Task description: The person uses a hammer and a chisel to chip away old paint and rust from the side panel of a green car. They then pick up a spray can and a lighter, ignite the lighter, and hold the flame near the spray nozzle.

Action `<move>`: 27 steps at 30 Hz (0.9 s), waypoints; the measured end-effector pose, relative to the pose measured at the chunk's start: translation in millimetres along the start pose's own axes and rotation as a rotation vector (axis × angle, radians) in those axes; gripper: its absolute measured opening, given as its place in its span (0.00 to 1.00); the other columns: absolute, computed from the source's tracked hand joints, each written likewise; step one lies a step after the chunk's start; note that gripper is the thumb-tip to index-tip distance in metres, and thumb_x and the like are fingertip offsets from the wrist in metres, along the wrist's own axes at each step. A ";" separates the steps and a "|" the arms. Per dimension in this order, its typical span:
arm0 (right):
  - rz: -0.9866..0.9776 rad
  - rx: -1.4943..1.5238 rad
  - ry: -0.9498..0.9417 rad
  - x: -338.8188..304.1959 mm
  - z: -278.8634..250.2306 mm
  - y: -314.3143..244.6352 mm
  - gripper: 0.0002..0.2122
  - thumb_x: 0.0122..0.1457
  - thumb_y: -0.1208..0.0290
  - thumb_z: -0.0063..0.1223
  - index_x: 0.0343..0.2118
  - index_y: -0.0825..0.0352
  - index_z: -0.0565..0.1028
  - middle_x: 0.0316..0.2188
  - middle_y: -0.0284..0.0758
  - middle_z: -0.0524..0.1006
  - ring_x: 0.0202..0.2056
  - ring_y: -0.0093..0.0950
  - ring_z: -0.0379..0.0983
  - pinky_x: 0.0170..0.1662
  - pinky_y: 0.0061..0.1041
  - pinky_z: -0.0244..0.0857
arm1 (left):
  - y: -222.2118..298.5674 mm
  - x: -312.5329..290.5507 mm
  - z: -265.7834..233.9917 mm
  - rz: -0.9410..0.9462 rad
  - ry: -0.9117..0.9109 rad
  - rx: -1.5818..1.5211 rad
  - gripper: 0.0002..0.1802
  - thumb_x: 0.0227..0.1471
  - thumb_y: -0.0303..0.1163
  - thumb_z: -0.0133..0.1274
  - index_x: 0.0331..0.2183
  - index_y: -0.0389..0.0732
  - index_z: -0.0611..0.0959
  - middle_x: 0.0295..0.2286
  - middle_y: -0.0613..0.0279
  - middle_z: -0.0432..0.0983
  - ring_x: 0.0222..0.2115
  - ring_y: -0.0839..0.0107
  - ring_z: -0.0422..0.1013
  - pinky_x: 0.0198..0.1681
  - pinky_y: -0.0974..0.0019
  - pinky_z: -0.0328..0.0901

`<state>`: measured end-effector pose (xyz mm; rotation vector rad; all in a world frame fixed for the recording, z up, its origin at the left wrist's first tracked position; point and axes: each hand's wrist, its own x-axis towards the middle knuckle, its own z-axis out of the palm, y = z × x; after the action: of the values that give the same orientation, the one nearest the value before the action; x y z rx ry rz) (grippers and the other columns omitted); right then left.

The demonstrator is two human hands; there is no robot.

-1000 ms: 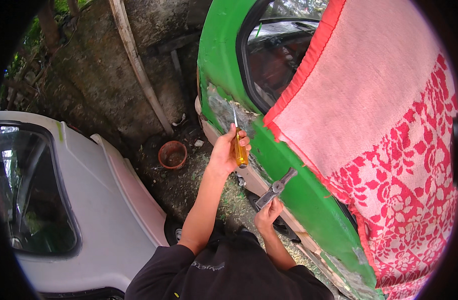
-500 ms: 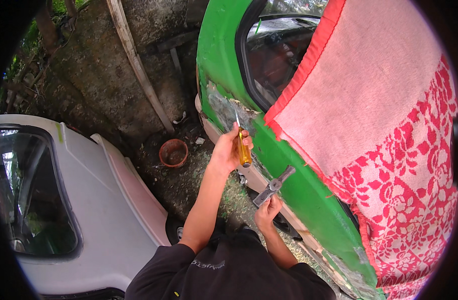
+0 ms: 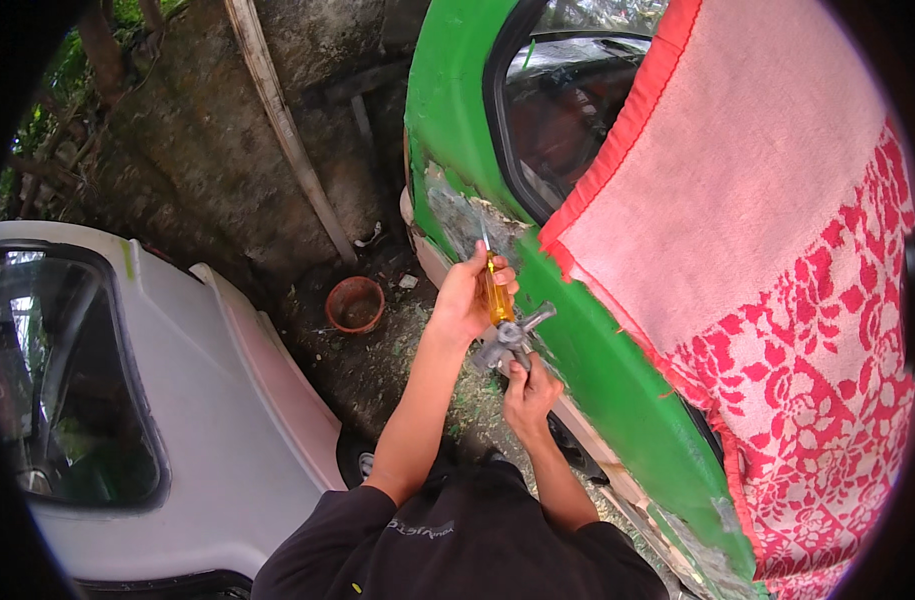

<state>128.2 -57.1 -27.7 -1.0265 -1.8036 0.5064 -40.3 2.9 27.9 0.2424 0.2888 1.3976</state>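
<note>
Fingers (image 3: 507, 274) are clamped: left hand (image 3: 462, 302) on screwdriver (image 3: 497, 297), right hand (image 3: 533, 396) on hammer (image 3: 514, 335).
Bodywork (image 3: 592, 375) is partly covered by a blanket (image 3: 737, 200) at their two o'clock; bowl (image 3: 356, 328) at nine.

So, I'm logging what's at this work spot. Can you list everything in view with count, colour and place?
screwdriver: one, yellow-handled, in the left hand
hammer: one, grey, in the right hand, by the screwdriver's butt
green car: one, mostly green, right
blanket: one, pink and red, draped over the green car
white car: one, whitish, left
bucket: one, reddish-brown, between both cars
plank: one, weathered whitish, by the wall
wall: one, brown, upper left
shirt: one, black, bottom centre
hands: two, bare, centre
</note>
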 end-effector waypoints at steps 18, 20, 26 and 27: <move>-0.037 0.264 0.100 -11.5 9.9 11.9 0.13 0.59 0.66 0.51 0.22 0.70 0.69 0.10 0.37 0.64 0.13 0.30 0.61 0.18 0.30 0.55 | 2.9 2.4 4.2 -0.016 0.016 -0.015 0.22 0.64 0.50 0.37 0.28 0.42 0.70 0.19 0.67 0.64 0.22 0.73 0.60 0.28 0.69 0.59; 0.090 0.088 -0.048 -6.5 7.0 10.0 0.10 0.57 0.68 0.50 0.23 0.68 0.71 0.12 0.35 0.67 0.14 0.28 0.61 0.18 0.29 0.56 | 6.4 -1.3 -5.0 -0.017 -0.026 -0.040 0.22 0.64 0.51 0.38 0.28 0.43 0.70 0.19 0.68 0.64 0.22 0.73 0.59 0.28 0.69 0.59; -0.349 0.259 0.240 -18.8 10.8 42.7 0.11 0.54 0.67 0.50 0.21 0.69 0.70 0.12 0.37 0.66 0.13 0.36 0.65 0.20 0.32 0.58 | 7.3 5.4 4.3 -0.046 -0.039 -0.092 0.22 0.64 0.50 0.38 0.29 0.42 0.70 0.20 0.67 0.64 0.22 0.72 0.59 0.28 0.69 0.59; -0.364 0.210 0.205 -19.5 13.6 46.9 0.11 0.54 0.67 0.51 0.21 0.70 0.70 0.12 0.37 0.66 0.13 0.36 0.65 0.20 0.32 0.58 | 5.6 4.5 6.1 -0.020 -0.014 -0.070 0.22 0.64 0.49 0.39 0.29 0.41 0.70 0.20 0.67 0.64 0.22 0.72 0.59 0.28 0.69 0.59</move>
<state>139.4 -45.5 -77.7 -0.5669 -1.6642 0.3429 -42.8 8.2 35.2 0.1914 0.2300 1.3826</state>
